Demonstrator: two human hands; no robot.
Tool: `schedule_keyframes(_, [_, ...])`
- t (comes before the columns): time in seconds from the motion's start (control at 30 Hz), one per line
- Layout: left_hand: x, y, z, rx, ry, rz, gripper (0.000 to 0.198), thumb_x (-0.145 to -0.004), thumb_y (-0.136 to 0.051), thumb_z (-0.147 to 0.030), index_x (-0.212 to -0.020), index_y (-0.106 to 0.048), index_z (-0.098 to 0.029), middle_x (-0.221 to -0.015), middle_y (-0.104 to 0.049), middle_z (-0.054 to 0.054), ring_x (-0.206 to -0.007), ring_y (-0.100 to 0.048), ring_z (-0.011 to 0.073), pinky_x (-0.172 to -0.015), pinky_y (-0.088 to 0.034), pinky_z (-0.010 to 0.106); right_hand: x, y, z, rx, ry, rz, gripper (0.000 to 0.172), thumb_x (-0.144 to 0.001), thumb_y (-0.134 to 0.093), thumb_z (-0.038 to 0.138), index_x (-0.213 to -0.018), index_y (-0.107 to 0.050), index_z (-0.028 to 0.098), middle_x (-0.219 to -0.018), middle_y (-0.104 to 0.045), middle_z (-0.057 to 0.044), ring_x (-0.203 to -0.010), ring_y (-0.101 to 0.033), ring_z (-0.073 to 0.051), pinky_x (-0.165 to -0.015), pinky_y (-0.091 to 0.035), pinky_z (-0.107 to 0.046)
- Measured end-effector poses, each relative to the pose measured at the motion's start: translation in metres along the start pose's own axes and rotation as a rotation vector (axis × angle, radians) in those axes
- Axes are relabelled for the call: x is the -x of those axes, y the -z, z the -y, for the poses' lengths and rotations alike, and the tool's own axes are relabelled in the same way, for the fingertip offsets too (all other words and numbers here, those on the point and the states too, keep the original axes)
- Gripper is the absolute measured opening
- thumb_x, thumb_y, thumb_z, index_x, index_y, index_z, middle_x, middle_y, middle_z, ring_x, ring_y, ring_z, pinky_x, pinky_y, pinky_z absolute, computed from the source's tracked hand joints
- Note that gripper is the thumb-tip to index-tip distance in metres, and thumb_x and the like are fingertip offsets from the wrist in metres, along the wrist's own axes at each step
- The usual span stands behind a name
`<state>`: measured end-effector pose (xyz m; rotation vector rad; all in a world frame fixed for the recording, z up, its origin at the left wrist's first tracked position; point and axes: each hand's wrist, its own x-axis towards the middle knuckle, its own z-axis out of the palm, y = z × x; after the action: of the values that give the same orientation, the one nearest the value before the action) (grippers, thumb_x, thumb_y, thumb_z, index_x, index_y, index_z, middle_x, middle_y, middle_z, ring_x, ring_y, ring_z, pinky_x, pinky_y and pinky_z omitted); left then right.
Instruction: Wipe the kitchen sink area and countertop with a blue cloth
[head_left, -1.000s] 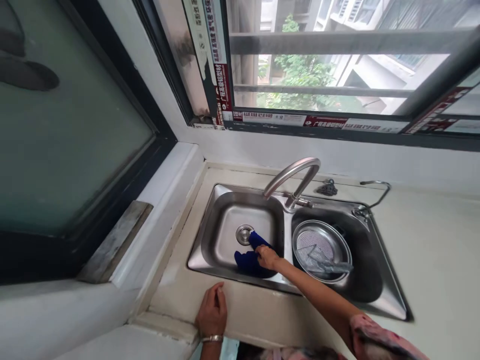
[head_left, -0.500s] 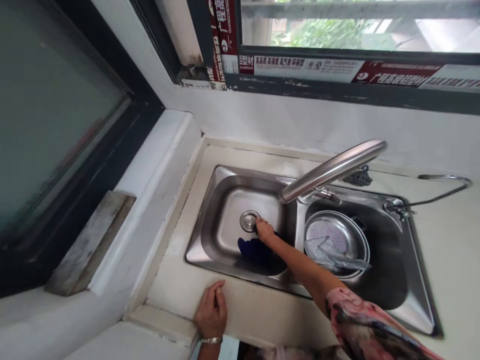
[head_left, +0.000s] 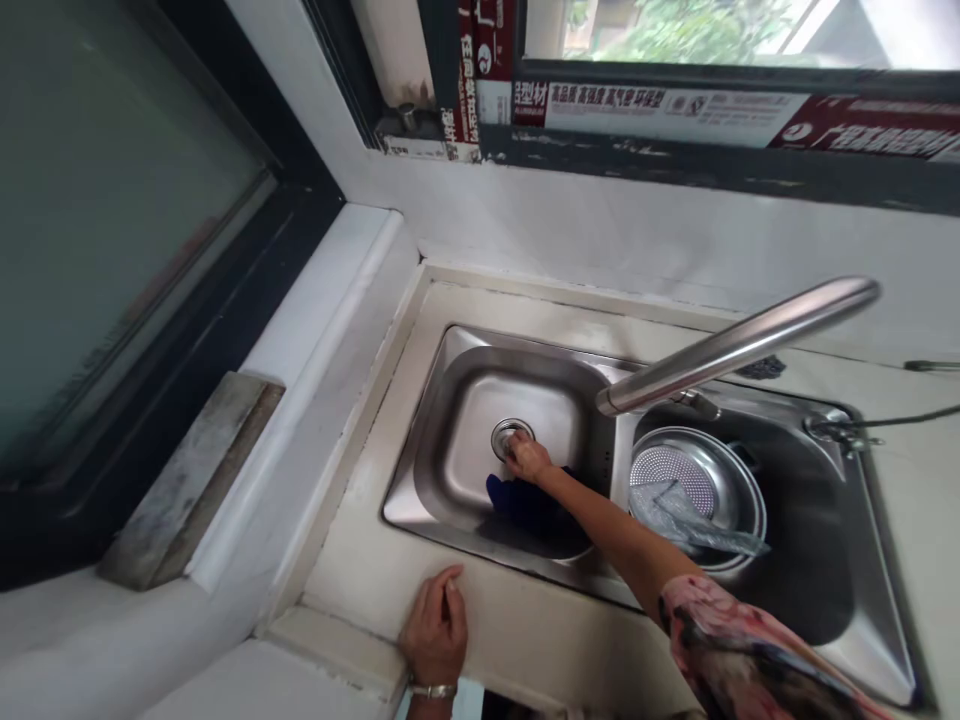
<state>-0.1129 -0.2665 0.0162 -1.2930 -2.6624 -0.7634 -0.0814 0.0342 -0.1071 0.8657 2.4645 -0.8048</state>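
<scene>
My right hand [head_left: 528, 457] reaches down into the left basin [head_left: 469, 440] of a steel sink. Its fingers are closed on the round metal drain strainer [head_left: 512, 432], which sits in the drain hole. A dark blue cloth [head_left: 517, 503] lies in the basin below that hand, partly hidden by the wrist and forearm. My left hand [head_left: 436, 622] rests on the cream countertop [head_left: 360, 520] in front of the sink. Its fingers are loosely bent and nothing shows in them; a metal watch band circles the wrist.
A curved steel faucet [head_left: 735, 345] reaches over the divider between the basins. The right basin holds a steel pot with a colander [head_left: 679, 470] and a clear plastic bag [head_left: 667, 510]. A scouring pad [head_left: 763, 368] lies behind. A stone block [head_left: 195, 480] sits on the left ledge.
My right fingers have shifted slightly, from the drain's edge onto the strainer. My left hand stays on the countertop. The camera view has moved a little.
</scene>
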Motion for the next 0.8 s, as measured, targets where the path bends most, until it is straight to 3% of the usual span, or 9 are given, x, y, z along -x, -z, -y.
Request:
schedule_keyframes(0.2, [-0.006, 0.006, -0.008, 0.033, 0.018, -0.009, 0.026, -0.105, -0.043, -0.022, -0.103, -0.069, -0.020, -0.084, -0.073, 0.001, -0.070, -0.069, 0.0096, -0.064, -0.050, 0.019, -0.024, -0.017, 0.004, -0.059, -0.112, -0.008, 0.039, -0.097, -0.050, 0.021, -0.134, -0.061, 0.016, -0.144, -0.055, -0.015, -0.127, -0.055, -0.025, -0.101, -0.047, -0.033])
schedule_keyframes(0.57, [0.002, 0.008, -0.004, -0.003, 0.010, 0.052, 0.023, -0.105, -0.044, -0.021, -0.108, -0.066, -0.020, -0.084, -0.072, 0.001, -0.068, -0.067, 0.0092, -0.061, -0.048, 0.019, -0.035, -0.033, -0.002, -0.102, -0.161, -0.095, 0.041, -0.100, -0.039, 0.017, -0.136, -0.058, 0.012, -0.139, -0.058, -0.018, -0.129, -0.052, -0.028, -0.110, -0.043, -0.037])
schedule_keyframes(0.8, [-0.001, 0.009, -0.007, 0.016, 0.030, 0.042, 0.022, -0.103, -0.046, -0.019, -0.106, -0.067, -0.021, -0.083, -0.072, 0.000, -0.068, -0.066, 0.0097, -0.062, -0.047, 0.020, -0.037, -0.038, -0.003, -0.104, -0.189, -0.081, 0.043, -0.101, -0.042, 0.018, -0.139, -0.056, 0.009, -0.139, -0.060, -0.020, -0.128, -0.054, -0.028, -0.109, -0.046, -0.035])
